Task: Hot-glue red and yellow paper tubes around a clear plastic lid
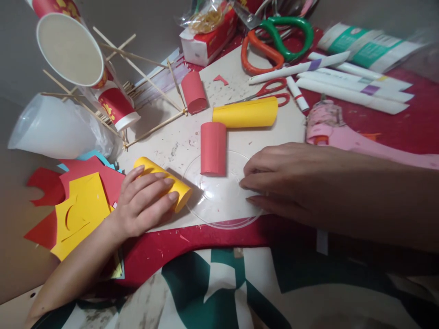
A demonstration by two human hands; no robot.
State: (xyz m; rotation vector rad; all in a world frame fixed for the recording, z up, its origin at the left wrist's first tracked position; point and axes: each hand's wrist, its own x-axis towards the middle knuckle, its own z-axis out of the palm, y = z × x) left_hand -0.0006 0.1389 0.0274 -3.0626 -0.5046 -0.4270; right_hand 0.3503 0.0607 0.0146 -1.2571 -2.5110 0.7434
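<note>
My left hand (140, 201) lies over a yellow paper tube (182, 193) at the left of the white board, its fingers curled across the top. My right hand (270, 180) is at the right rim of a clear round plastic lid (219, 201), fingers bent and close together on that edge; part of the rim is hidden under them. A red paper tube (213, 150) stands on the far part of the lid. Just behind it lies another yellow tube (245, 113), partly over small red-handled scissors (274, 87). A shorter red tube (195, 92) is farther back.
A stick frame with paper cups (70, 49) rises at back left. Paper scraps (82, 205) lie beside my left forearm. A pink glue gun (343, 132), rolled paper sticks (353, 87) and large scissors (288, 39) occupy the right and back. The white board (164, 137) rests on red cloth.
</note>
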